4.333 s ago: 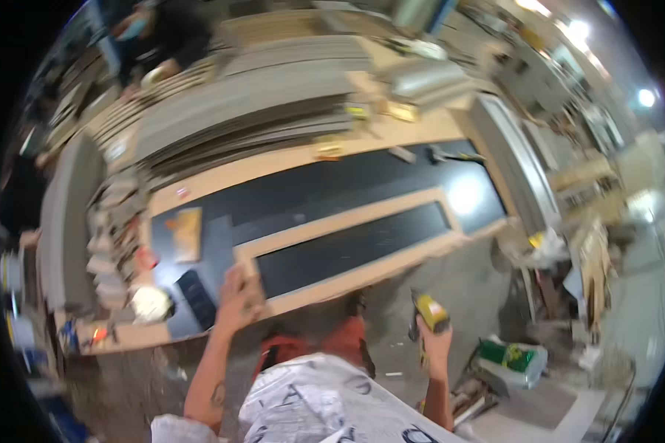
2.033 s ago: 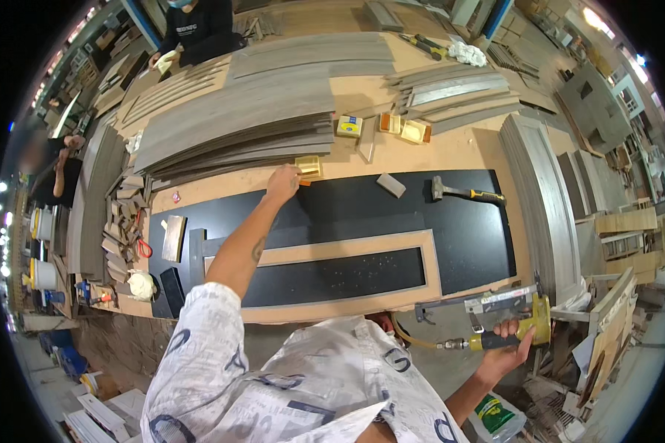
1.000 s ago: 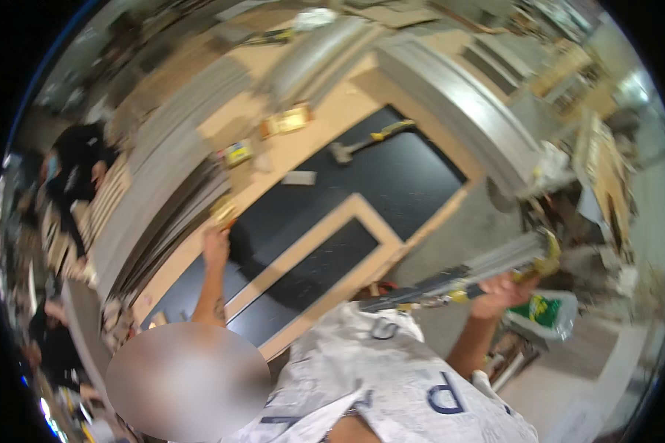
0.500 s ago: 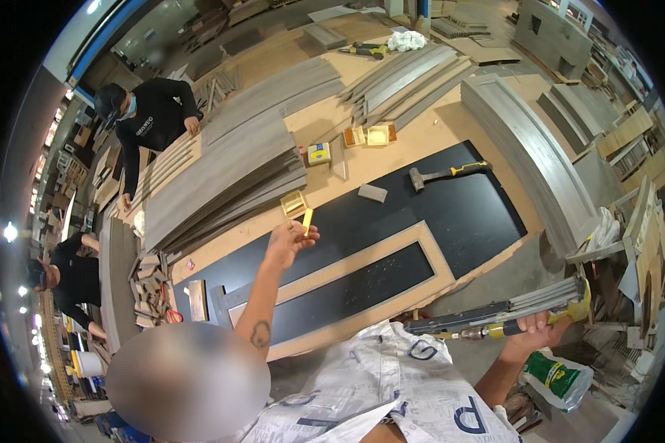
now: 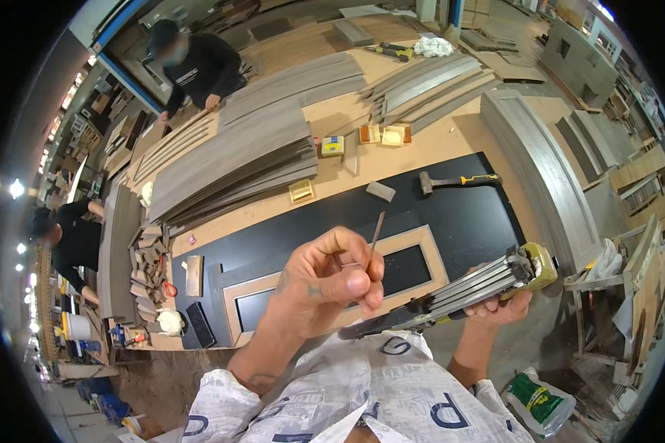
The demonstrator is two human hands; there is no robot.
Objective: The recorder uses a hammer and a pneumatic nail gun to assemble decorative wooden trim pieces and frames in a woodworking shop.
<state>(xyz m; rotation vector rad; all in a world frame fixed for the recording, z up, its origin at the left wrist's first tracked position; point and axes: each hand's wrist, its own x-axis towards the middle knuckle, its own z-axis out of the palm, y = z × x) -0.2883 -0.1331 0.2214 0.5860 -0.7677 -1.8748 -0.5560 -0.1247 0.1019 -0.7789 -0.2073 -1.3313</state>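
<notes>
In front of my chest, my left hand is closed, pinching a thin strip of nails between thumb and fingers; it points upward. My right hand grips a nail gun, its long grey magazine angled down to the left toward my shirt. A small gap separates my left hand from the magazine. Past my left hand, a small open golden tray sits beside stacked boards. Under both hands lies a black panel with a pale wood-edged rectangular frame on it, partly hidden by my left hand.
On the panel are a hammer and a grey block. Small boxes stand behind. Grey boards are stacked left, more panels right. Two people work at the left. Wood offcuts lie near the left edge.
My left hand has come back from beside the golden tray toward my chest, still holding the strip. The nail gun has swung inward toward it. The view has shifted, and the far co-worker's pose differs.
</notes>
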